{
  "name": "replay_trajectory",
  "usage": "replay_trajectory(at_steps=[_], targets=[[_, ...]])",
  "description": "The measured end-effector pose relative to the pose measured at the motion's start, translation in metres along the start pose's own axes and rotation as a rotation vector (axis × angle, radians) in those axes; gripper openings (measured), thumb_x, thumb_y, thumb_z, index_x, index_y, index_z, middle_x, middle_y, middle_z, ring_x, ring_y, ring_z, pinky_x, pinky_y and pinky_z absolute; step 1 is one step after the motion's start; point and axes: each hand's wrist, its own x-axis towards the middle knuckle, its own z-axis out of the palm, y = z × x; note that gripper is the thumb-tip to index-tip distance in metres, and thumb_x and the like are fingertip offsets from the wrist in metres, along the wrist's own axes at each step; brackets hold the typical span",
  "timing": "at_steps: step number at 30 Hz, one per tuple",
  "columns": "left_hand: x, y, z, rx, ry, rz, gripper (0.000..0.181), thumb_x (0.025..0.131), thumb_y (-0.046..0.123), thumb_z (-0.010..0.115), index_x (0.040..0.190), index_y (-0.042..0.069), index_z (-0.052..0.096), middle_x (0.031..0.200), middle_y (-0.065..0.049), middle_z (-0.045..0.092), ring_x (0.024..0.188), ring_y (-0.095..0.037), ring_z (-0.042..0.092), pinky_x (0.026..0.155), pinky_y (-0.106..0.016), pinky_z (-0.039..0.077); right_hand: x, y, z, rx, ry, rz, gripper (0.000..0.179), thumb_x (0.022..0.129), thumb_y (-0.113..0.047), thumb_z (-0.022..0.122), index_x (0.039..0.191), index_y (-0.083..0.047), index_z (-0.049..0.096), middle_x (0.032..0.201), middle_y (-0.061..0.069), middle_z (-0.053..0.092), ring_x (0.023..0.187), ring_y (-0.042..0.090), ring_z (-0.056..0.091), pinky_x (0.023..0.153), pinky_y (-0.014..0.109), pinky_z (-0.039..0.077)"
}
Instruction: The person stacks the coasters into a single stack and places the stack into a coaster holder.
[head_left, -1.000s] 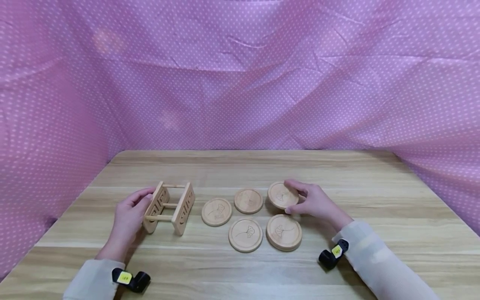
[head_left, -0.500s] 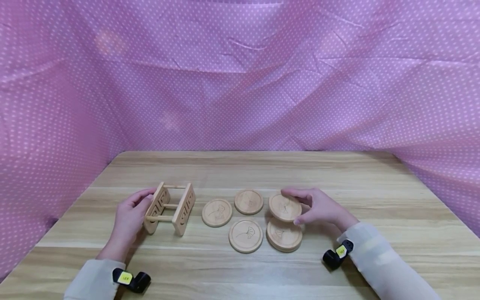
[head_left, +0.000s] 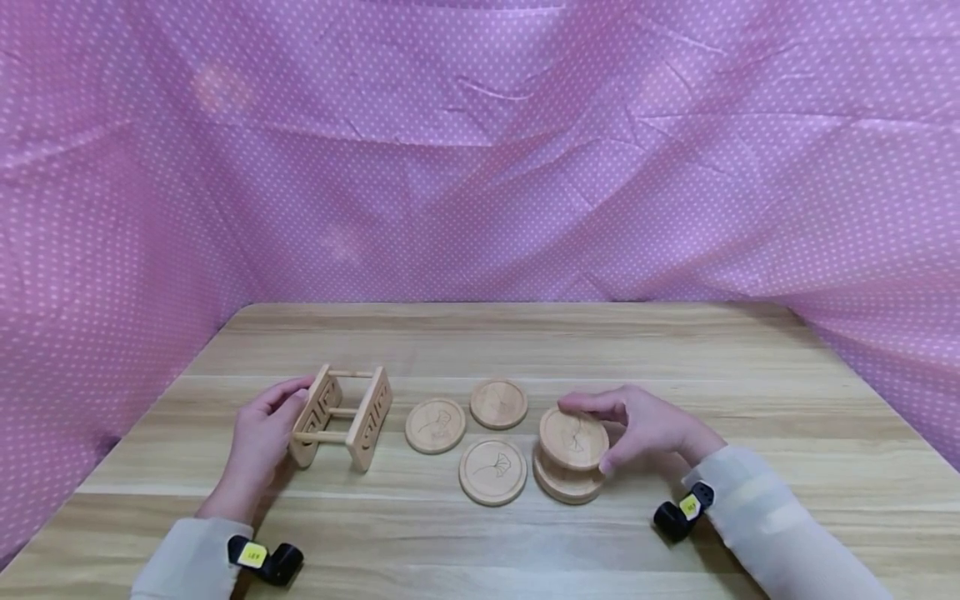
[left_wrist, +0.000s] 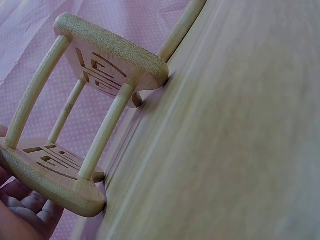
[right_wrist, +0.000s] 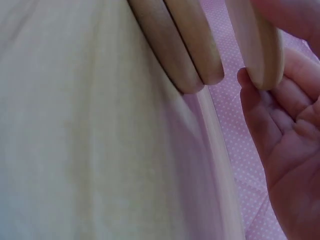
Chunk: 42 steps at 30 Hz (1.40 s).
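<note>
Here, left hand (head_left: 257, 433) grips wooden rack (head_left: 370, 418); coasters (head_left: 492, 472) all outside it.

In front of me and on both sides I see pink-purple cloth (head_left: 480, 167) with small white dots, hanging in loose folds and creases. Before me lies a pale, wood-grained table (head_left: 525, 342) with rounded far corners, its streaks running crosswise; soft light leaves faint patches on the cloth and a dull sheen near me

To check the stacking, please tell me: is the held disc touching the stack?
Apart. The right wrist view shows pink cloth through a gap between the held disc and the stack.
</note>
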Motion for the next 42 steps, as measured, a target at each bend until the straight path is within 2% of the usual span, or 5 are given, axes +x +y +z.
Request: replay_trajectory(at_steps=[3, 6, 13, 27, 42], targets=[[0.0005, 0.0, -0.0004, -0.01, -0.008, -0.009, 0.044, 0.093, 0.041, 0.045, 0.128, 0.015, 0.051, 0.136, -0.008, 0.046, 0.116, -0.019, 0.046, 0.09, -0.029, 0.047, 0.001, -0.0016, 0.001, -0.005, -0.04, 0.004, 0.079, 0.063, -0.009, 0.08, 0.131, 0.005, 0.042, 0.138, 0.026, 0.035, 0.123, -0.005, 0.037, 0.102, 0.01, 0.027], [0.001, -0.0004, -0.0001, -0.015, -0.01, -0.01, 0.043, 0.093, 0.04, 0.045, 0.128, 0.015, 0.051, 0.136, -0.008, 0.046, 0.117, -0.02, 0.046, 0.089, -0.026, 0.048, 0.0019, -0.0041, 0.0023, -0.042, -0.07, 0.006, 0.079, 0.062, -0.012, 0.081, 0.13, 0.003, 0.044, 0.138, 0.027, 0.035, 0.124, -0.005, 0.035, 0.103, 0.01, 0.025], [0.0009, -0.0014, -0.0001, -0.009, -0.015, -0.002, 0.043, 0.093, 0.04, 0.045, 0.128, 0.015, 0.051, 0.136, -0.009, 0.046, 0.114, -0.02, 0.048, 0.087, -0.028, 0.049, 0.0018, -0.0072, 0.0048, -0.17, -0.102, 0.035, 0.079, 0.06, -0.022, 0.082, 0.13, -0.007, 0.048, 0.137, 0.018, 0.043, 0.125, 0.001, 0.035, 0.104, 0.011, 0.023], [-0.0001, -0.0037, 0.0009, -0.031, -0.007, 0.014, 0.042, 0.093, 0.036, 0.048, 0.127, 0.013, 0.052, 0.131, -0.01, 0.05, 0.092, 0.002, 0.051, 0.075, -0.012, 0.048, -0.0006, -0.0056, 0.0063, -0.116, -0.131, 0.061, 0.079, 0.061, -0.021, 0.081, 0.131, -0.007, 0.047, 0.139, 0.021, 0.037, 0.126, -0.005, 0.03, 0.103, 0.008, 0.021], [-0.0004, -0.0003, 0.0007, -0.039, -0.008, -0.004, 0.044, 0.092, 0.04, 0.048, 0.127, 0.014, 0.052, 0.134, -0.01, 0.047, 0.101, -0.005, 0.051, 0.076, -0.012, 0.048, -0.0001, -0.0074, 0.0077, -0.15, -0.144, 0.093, 0.082, 0.062, -0.023, 0.08, 0.133, -0.006, 0.044, 0.141, 0.019, 0.036, 0.126, 0.0, 0.031, 0.103, 0.009, 0.023]])
